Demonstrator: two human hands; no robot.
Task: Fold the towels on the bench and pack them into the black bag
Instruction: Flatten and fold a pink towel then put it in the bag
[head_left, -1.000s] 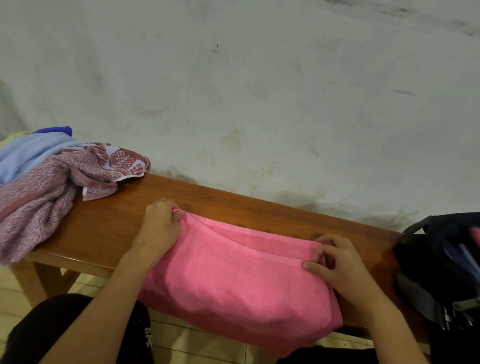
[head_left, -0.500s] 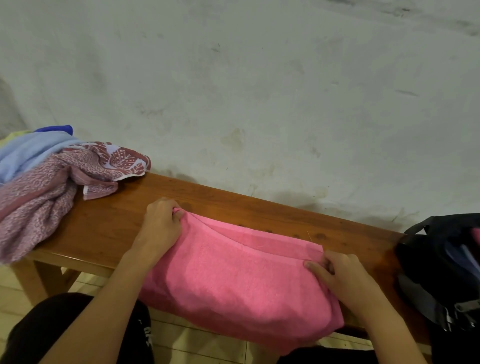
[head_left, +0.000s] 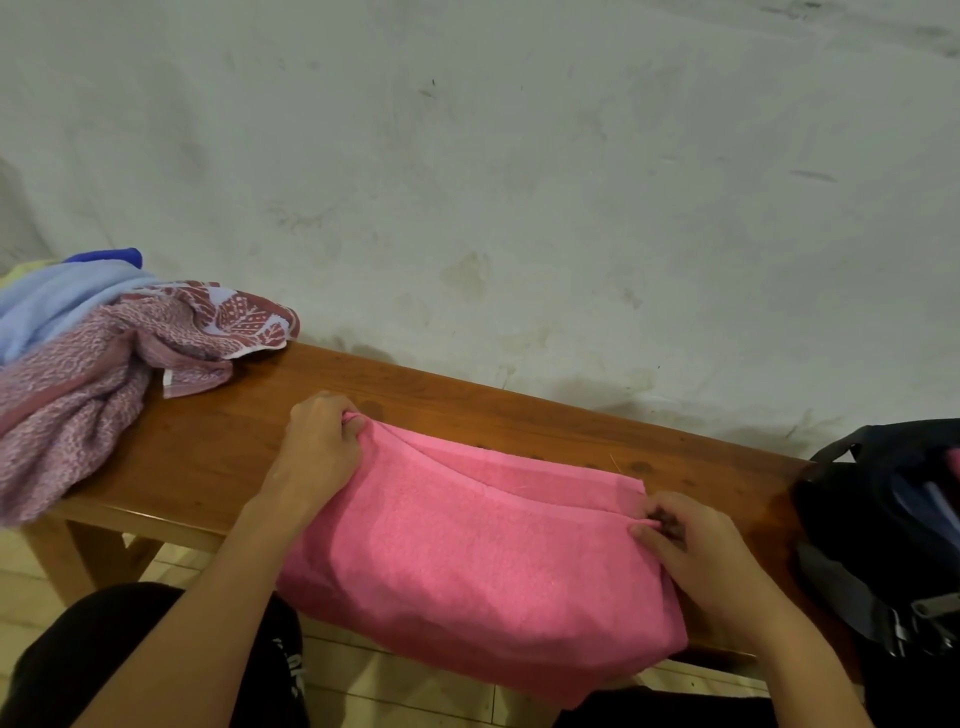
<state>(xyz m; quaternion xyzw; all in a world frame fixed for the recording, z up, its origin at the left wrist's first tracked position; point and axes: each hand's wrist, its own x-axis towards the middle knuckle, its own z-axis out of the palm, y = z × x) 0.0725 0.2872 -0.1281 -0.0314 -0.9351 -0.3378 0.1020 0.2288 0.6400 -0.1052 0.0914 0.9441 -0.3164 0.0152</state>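
A pink towel (head_left: 467, 561) lies doubled over on the wooden bench (head_left: 208, 447), its lower part hanging off the near edge. My left hand (head_left: 322, 447) pinches the towel's far left corner. My right hand (head_left: 691, 545) pinches the upper layer at its right edge, a little short of the lower layer's corner. The black bag (head_left: 893, 525) stands open at the bench's right end, with fabric visible inside.
A heap of unfolded towels sits at the bench's left end: a maroon patterned one (head_left: 104, 379), a light blue one (head_left: 57, 301) and a dark blue one (head_left: 109, 256) behind. A stained wall runs right behind the bench. Tiled floor shows below.
My right hand has drawn the towel's right edge toward me and slightly right. My left hand has stayed on its corner.
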